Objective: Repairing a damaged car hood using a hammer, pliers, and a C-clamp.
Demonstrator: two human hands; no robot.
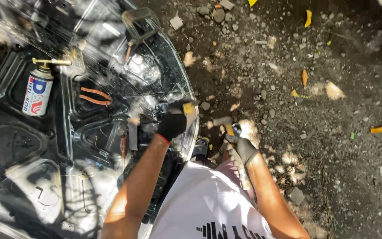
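Your left hand point(172, 124), in a black glove, is closed around a short tool with a yellow end point(188, 108), and it presses that tool against the edge of the black car panel point(36, 177) lying on the ground. What kind of tool it is you cannot tell from here. Your right hand point(240, 148), also gloved, is wrapped tight around the wooden handle of a hammer point(226, 126), whose metal head sits just right of the panel's edge, above the dirt. The two hands are near each other, with the hammer head between them and slightly higher in view.

On the panel, well to the left of your left hand, a spray can point(37, 90) with a brass-coloured nozzle lies in a recess. Closer in, a pair of pliers with orange handles point(96, 96) rests in another hollow. To your right the ground point(332, 132) is dark soil scattered with stones and yellow leaves.
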